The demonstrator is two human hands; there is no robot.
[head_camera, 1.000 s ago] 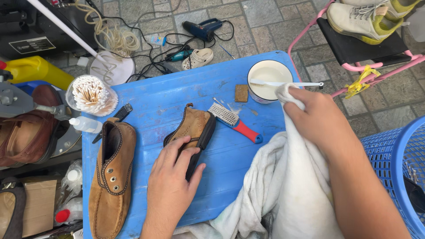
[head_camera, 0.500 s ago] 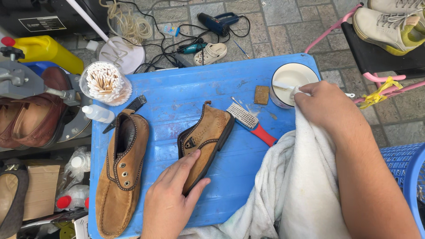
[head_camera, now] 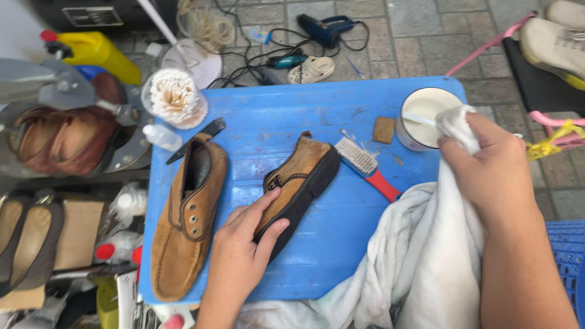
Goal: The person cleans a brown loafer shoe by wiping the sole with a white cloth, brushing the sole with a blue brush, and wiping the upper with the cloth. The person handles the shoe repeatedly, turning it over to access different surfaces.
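My left hand grips the heel end of a tan suede shoe that lies tilted on its side on the blue table. Its mate, a second tan suede shoe, lies flat to the left. My right hand is wrapped in a white towel and holds a bunched corner of it beside a white bowl of pale liquid. A white tool rests in the bowl. A brush with a red handle lies between the shoe and the bowl.
A small brown block, a cup of cotton swabs, a small clear bottle and a black comb sit on the table. Brown shoes rest at left. Cables and power tools lie on the paving. A pink chair stands right.
My right hand has drawn the towel corner back from the bowl, toward its right edge. My left hand stays on the shoe, which has turned slightly. The view has shifted.
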